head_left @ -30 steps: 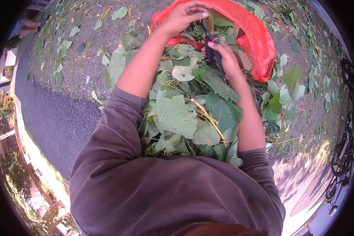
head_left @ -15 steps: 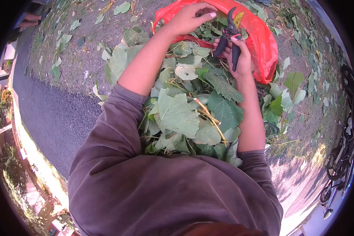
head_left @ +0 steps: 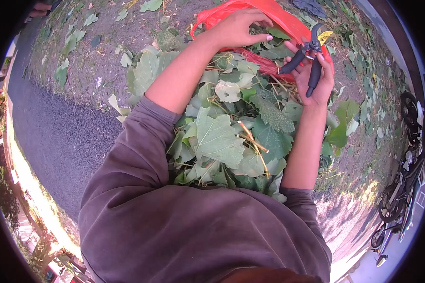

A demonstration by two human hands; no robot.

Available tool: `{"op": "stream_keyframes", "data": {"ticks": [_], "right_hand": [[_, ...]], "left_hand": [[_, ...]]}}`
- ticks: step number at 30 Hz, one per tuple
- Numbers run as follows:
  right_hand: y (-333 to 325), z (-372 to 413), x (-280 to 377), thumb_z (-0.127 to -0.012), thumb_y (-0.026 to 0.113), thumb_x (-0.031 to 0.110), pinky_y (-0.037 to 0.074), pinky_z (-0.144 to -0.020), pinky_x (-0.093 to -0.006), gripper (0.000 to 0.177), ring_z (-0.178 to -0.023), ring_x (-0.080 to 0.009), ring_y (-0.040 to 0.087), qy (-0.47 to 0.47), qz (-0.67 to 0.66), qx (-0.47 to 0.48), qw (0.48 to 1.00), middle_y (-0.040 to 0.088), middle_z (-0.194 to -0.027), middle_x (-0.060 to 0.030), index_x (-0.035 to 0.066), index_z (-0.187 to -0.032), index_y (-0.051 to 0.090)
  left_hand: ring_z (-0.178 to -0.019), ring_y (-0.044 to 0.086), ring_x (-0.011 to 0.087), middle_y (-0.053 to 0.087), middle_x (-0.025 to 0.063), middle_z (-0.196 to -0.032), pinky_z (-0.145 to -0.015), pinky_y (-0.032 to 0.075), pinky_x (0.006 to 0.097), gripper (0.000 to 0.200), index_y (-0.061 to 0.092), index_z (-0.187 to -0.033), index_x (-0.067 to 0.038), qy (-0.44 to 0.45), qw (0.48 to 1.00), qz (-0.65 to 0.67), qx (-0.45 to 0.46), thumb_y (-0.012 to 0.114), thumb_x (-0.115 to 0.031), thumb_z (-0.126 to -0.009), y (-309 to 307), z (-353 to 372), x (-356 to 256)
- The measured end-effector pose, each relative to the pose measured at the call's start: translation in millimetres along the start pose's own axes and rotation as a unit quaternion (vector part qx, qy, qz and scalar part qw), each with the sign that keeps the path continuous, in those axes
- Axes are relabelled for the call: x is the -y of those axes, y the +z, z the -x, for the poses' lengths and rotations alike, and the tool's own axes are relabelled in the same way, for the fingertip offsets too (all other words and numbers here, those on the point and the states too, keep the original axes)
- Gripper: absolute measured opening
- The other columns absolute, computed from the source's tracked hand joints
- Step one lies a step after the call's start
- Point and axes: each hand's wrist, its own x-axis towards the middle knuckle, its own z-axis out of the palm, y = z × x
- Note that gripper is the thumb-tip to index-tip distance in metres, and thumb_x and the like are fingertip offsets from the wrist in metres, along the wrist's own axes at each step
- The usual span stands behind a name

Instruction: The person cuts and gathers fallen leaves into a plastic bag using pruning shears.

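Observation:
My right hand [head_left: 316, 85] holds a pair of pruning shears [head_left: 311, 46] with black handles, blades pointing up and apart. The shears are over the right side of a red plastic bag [head_left: 285, 21]. My left hand [head_left: 238, 29] reaches across the bag's mouth, thumb and fingers apart, with nothing visible between them. Leaves lie inside the bag. Between my forearms is a heap of large green leaves [head_left: 217, 139], with cut stems [head_left: 253, 137] on top. The heap's lower part is hidden by my body.
Loose leaves are scattered over the bare soil [head_left: 111, 47] around the bag. A dark asphalt strip [head_left: 71, 146] runs along the left. Parked two-wheelers [head_left: 394, 203] stand at the right edge. A dark cloth-like item [head_left: 309, 7] lies beyond the bag.
My right hand has moved right with the shears, away from my left hand. My left hand has shifted slightly right and down in the view, which has also tilted a little.

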Motion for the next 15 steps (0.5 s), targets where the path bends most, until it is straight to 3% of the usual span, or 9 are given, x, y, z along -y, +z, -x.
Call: {"op": "stream_keyframes", "data": {"ticks": [4,6,8,12,14,15], "right_hand": [[26.0,9.6,18.6,-0.099,0.054,0.035,0.05,-0.106,-0.0492,0.066,-0.113,-0.0371,0.066,-0.014,0.141,-0.039,0.989,0.055,-0.144,-0.0342,-0.005,-0.152,0.043],[45.3,18.4,28.4,-0.099,0.054,0.033,0.053,-0.103,-0.0498,0.066,-0.108,-0.0384,0.068,-0.059,0.04,-0.08,0.994,0.054,-0.143,-0.036,-0.006,-0.151,0.044],[65.3,31.8,45.7,-0.098,0.053,0.031,0.055,-0.101,-0.0492,0.066,-0.106,-0.0398,0.069,-0.093,0.04,-0.104,0.989,0.055,-0.142,-0.0363,-0.008,-0.15,0.043],[44.2,58.9,89.0,-0.095,0.055,0.028,0.056,-0.098,-0.0476,0.062,-0.101,-0.0381,0.071,-0.016,0.171,-0.057,0.984,0.062,-0.13,-0.0311,-0.012,-0.142,0.049],[29.4,71.5,91.5,-0.094,0.058,0.029,0.058,-0.088,-0.042,0.053,-0.09,-0.0313,0.074,0.139,0.372,-0.15,0.905,0.068,-0.115,-0.0217,-0.008,-0.133,0.058],[27.7,77.7,91.5,-0.094,0.058,0.029,0.058,-0.088,-0.042,0.053,-0.09,-0.0313,0.074,0.133,0.376,-0.154,0.904,0.068,-0.115,-0.0217,-0.008,-0.133,0.058]], "left_hand": [[-0.116,0.066,0.03,0.069,0.0095,-0.122,-0.101,0.053,0.0436,0.039,0.071,-0.118,-0.008,0.05,0.997,-0.058,0.017,0.079,-0.035,-0.09,1.1,0.6,-1.2],[-0.119,0.064,0.0313,0.069,0.0098,-0.12,-0.103,0.052,0.0442,0.038,0.072,-0.118,-0.009,0.04,0.998,-0.04,0.024,0.079,-0.034,-0.089,2.9,-0.6,3.2],[-0.117,0.066,0.0312,0.071,0.0122,-0.118,-0.102,0.052,0.0441,0.036,0.073,-0.112,-0.008,0.039,0.998,-0.041,0.002,0.077,-0.036,-0.091,1.1,-1.2,6.6],[-0.121,0.063,0.0323,0.069,0.0125,-0.119,-0.104,0.051,0.0448,0.042,0.072,-0.119,-0.009,-0.034,0.993,-0.097,-0.05,0.08,-0.035,-0.087,-25.0,-5.1,-7.0],[-0.123,0.063,0.0331,0.069,0.0161,-0.123,-0.104,0.052,0.0451,0.053,0.072,-0.12,-0.005,-0.102,0.929,-0.296,-0.199,0.084,-0.039,-0.081,-45.3,-3.3,-26.5],[-0.123,0.063,0.0331,0.069,0.0161,-0.123,-0.104,0.052,0.0451,0.053,0.072,-0.12,-0.005,-0.097,0.93,-0.291,-0.202,0.084,-0.039,-0.081,-52.4,0.6,-26.3]]}}
